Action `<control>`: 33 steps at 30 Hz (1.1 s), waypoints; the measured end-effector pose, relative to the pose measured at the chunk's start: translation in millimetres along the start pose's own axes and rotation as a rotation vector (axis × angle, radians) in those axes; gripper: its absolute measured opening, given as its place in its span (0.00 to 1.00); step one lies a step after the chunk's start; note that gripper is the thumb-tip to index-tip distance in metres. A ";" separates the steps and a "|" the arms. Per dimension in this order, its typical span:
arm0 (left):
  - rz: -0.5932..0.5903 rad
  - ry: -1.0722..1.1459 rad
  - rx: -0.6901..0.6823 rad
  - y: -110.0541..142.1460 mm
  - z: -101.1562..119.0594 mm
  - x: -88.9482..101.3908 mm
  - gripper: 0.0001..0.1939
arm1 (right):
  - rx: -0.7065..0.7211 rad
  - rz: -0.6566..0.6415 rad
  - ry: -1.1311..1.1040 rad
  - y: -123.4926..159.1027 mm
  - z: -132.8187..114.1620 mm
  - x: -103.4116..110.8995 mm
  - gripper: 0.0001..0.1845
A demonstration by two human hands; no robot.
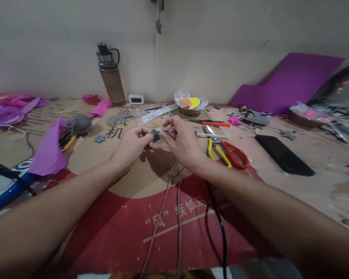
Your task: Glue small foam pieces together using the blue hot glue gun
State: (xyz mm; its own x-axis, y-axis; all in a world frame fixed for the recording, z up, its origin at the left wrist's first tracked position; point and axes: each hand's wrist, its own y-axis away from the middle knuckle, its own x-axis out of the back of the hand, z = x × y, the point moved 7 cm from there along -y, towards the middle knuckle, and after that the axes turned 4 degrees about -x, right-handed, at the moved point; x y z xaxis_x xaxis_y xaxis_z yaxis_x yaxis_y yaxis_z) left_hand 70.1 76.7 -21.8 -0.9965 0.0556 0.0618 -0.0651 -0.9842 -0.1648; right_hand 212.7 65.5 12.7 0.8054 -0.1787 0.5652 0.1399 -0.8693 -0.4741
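My left hand (135, 145) is closed, pinching a small dark grey piece (155, 135) between thumb and fingers. It looks lumpy, but its exact kind is too small to tell. Right up against its other side are the pinched fingertips of my right hand (182, 141); what lies between them is hidden. Below the hands, a thin grey cord (179, 217) runs in two strands towards me over the red part of the cardboard. A grey star-shaped piece (100, 138) lies to the left of my left hand.
Right of my hands lie red-handled scissors (235, 155), yellow-handled pliers (218, 151) and a black phone (283, 155). A bottle (112, 81) stands by the wall. Grey yarn (80, 124) and purple sheet (50, 151) are at left. A black cable (221, 224) crosses the cardboard (110, 232).
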 end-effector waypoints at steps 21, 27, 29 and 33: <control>-0.102 0.200 -0.030 1.4 1.7 -9.7 0.09 | -0.088 -0.030 0.003 -2.1 7.4 -4.1 0.07; -0.057 0.179 -0.020 1.6 2.5 -7.0 0.10 | -0.100 -0.018 0.008 -0.5 3.3 -1.4 0.06; -0.043 0.134 -0.018 1.0 1.8 -5.8 0.10 | -0.101 -0.028 0.013 -0.3 2.4 -2.1 0.06; -0.023 0.088 -0.002 -0.1 0.5 -3.6 0.08 | -0.076 -0.026 0.015 0.4 1.6 -4.2 0.06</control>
State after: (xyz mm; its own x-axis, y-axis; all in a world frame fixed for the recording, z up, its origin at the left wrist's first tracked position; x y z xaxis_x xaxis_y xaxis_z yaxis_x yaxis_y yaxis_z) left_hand 73.7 76.5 -21.5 -0.9955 0.0927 -0.0214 -0.0879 -0.9821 -0.1665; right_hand 210.3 66.7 9.2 0.7935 -0.1618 0.5867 0.1160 -0.9061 -0.4068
